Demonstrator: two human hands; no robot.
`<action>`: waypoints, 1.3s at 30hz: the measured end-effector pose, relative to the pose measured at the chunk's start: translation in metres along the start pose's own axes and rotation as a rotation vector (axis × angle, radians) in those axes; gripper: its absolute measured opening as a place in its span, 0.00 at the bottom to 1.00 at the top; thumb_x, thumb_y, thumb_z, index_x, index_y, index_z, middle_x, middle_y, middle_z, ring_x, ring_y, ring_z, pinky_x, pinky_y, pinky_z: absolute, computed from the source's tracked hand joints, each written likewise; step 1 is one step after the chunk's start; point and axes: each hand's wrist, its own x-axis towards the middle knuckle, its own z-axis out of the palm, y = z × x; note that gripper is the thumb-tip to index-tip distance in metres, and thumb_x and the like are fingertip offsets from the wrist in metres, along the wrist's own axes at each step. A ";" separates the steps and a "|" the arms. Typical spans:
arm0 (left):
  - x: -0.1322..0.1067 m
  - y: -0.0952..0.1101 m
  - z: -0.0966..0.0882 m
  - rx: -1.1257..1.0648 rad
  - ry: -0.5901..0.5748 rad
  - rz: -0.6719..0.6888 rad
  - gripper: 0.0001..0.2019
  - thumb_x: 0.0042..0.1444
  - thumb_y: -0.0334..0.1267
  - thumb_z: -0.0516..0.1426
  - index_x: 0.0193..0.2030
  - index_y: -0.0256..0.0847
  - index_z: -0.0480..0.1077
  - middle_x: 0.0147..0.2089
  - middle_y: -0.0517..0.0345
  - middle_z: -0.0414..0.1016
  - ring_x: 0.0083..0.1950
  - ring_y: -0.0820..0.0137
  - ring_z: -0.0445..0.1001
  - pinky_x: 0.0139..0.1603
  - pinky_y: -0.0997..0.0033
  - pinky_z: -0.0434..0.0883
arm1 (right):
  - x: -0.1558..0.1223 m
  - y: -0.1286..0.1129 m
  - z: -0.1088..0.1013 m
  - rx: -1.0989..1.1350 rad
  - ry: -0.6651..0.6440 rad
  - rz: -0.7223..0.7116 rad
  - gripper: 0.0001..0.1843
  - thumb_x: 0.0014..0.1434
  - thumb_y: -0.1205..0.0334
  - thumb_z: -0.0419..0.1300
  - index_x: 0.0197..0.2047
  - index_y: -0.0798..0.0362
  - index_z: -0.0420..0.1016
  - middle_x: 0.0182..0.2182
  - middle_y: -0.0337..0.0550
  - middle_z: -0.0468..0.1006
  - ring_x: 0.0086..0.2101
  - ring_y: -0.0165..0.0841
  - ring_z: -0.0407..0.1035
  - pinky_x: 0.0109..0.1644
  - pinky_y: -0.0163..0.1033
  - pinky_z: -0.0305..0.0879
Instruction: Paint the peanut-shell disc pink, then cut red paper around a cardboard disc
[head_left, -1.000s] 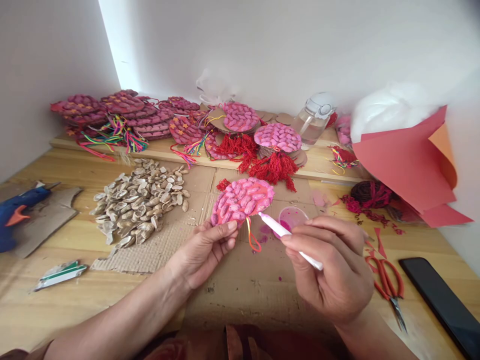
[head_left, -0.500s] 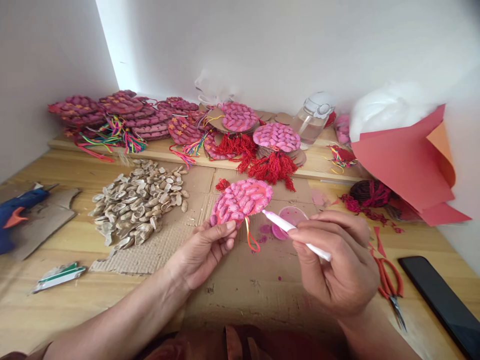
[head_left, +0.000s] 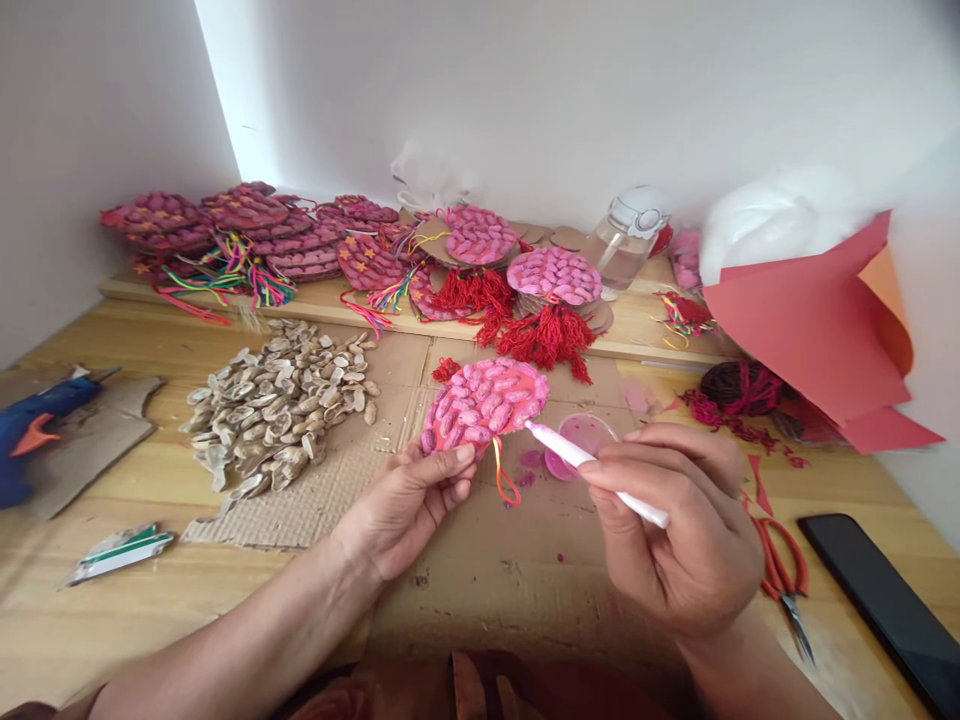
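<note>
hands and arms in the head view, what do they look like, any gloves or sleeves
The left hand and right hand are bare: no gloves, and no ring, watch or bracelet shows. Both forearms are uncovered where seen. A bit of dark reddish-brown sleeve shows near the left elbow; none is visible on the right arm.

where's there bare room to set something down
Bare wood between green-white packet and left forearm; spotted cardboard between left hand and right hand. Crowded: rear ledge with pink discs; right side with red-handled tool and phone.
</note>
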 end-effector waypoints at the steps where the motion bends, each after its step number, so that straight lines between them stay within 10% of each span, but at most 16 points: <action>1: 0.000 0.000 0.000 0.004 -0.009 0.005 0.07 0.51 0.20 0.66 0.36 0.31 0.76 0.32 0.56 0.78 0.27 0.77 0.76 0.26 0.81 0.77 | 0.000 0.000 0.000 0.006 -0.008 -0.005 0.09 0.58 0.73 0.63 0.41 0.52 0.77 0.33 0.40 0.82 0.42 0.39 0.72 0.47 0.49 0.65; 39: 0.000 -0.003 0.000 0.108 -0.027 0.143 0.17 0.44 0.26 0.73 0.39 0.36 0.74 0.34 0.59 0.77 0.29 0.78 0.74 0.27 0.82 0.75 | -0.004 0.000 0.002 -0.004 -0.053 -0.016 0.09 0.60 0.71 0.63 0.42 0.51 0.77 0.35 0.40 0.83 0.43 0.40 0.71 0.47 0.51 0.64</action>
